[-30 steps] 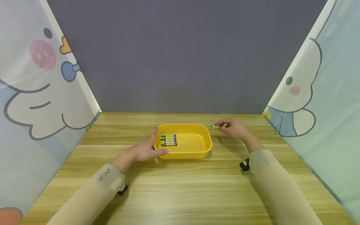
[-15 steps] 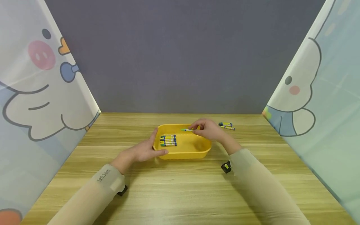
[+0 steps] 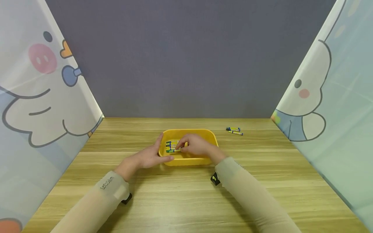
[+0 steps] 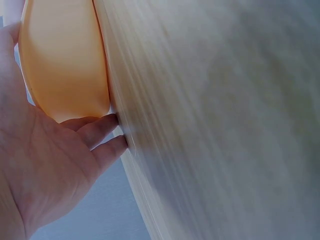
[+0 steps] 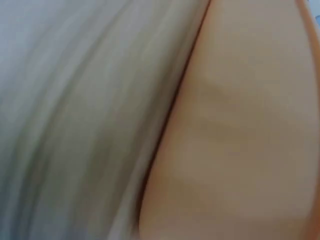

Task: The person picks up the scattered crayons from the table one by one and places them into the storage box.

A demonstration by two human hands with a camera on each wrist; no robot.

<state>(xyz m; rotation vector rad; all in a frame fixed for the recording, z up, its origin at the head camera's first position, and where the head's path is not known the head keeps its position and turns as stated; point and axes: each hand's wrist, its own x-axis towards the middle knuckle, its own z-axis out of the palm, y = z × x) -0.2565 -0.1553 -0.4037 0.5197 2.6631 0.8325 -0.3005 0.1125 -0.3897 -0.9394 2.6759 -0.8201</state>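
A yellow plastic tray (image 3: 190, 162) sits on the table. My left hand (image 3: 149, 156) rests against its left end, thumb over the near rim; in the left wrist view, fairly straight fingers touch the end wall. Inside the tray at the left lies a row of crayons (image 3: 172, 146) in yellow and blue wrappers. My right hand (image 3: 196, 144) is inside the tray at the right end of this row. Its bent fingertips pinch a light green crayon, mostly hidden behind them. The right wrist view has only the tray wall (image 5: 235, 125), blurred, without the hand.
Several more crayons (image 3: 234, 130) lie on the wooden table (image 3: 180, 197), right of the tray. A dark grey panel (image 3: 186, 61) stands behind the table. Cartoon-printed sheets (image 3: 52, 81) flank both sides.
My right hand has carried the light green crayon leftward from the table into the tray, down to the row of crayons. My left hand has stayed at the tray's end.
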